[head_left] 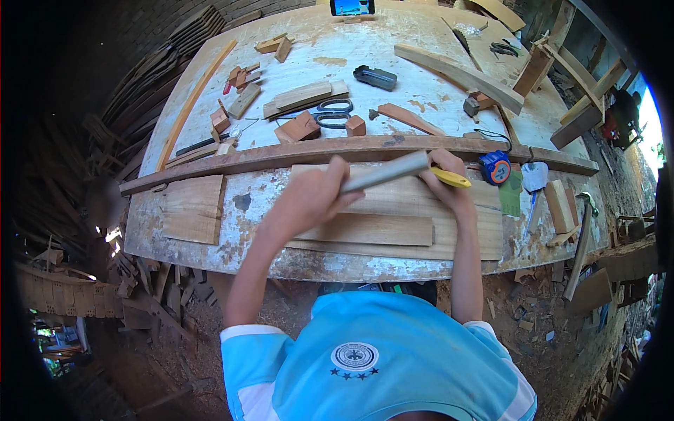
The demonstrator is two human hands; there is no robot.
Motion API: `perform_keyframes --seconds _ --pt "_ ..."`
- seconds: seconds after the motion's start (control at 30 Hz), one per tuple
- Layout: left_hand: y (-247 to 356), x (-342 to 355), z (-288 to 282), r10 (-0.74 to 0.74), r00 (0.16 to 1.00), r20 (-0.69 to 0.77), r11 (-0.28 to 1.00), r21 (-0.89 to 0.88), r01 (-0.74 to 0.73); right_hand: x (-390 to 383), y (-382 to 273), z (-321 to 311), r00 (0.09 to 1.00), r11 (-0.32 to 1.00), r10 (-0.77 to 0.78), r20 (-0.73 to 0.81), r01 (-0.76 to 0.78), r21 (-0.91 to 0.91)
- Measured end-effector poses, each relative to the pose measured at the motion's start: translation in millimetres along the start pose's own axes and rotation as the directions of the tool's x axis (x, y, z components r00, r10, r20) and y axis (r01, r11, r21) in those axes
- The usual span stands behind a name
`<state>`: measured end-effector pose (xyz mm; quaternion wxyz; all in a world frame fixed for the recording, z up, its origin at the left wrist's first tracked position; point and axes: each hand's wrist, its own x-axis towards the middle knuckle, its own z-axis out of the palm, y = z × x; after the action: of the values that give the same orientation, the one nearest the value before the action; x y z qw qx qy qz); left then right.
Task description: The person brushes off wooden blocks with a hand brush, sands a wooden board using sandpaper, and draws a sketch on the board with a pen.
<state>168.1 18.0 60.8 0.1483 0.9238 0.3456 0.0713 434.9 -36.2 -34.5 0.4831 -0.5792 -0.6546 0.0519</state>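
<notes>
A worker's left hand [312, 196] grips one end of a grey bar [386, 172], the right hand [451, 165] closed around a yellow tool [453, 178] at its other end, above wooden boards [386, 230] on a scuffed worktop [281, 264]. A loosened grip could drop the bar, denting the wood. Beyond, a dark grey casing [375, 78] shows no discernible contents.

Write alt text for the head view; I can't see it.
The bare left hand grips a long grey cylinder whose other end meets the bare right hand, which holds a slim yellow object. Below lie flat light-brown wooden boards on a paint-worn white worktable, with a blue-and-orange tape measure to the right.
</notes>
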Motion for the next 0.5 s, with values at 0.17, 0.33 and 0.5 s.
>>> perform_keyframes --seconds 0.17,0.33,0.5 --pt "-4.1 -30.0 47.6 0.351 0.924 -0.153 0.927 0.195 -0.32 0.3 -5.3 5.3 0.998 0.997 0.059 0.035 -0.057 -0.052" --pt "0.6 -32.4 76.6 0.319 0.939 -0.13 0.923 0.265 -0.277 -1.3 -0.4 9.1 0.998 0.999 0.047 0.043 -0.047 -0.009" --pt "0.6 -32.7 76.7 0.338 0.923 -0.182 0.933 0.194 -0.304 0.1 -7.1 4.0 0.994 0.995 0.085 0.075 -0.081 -0.051"
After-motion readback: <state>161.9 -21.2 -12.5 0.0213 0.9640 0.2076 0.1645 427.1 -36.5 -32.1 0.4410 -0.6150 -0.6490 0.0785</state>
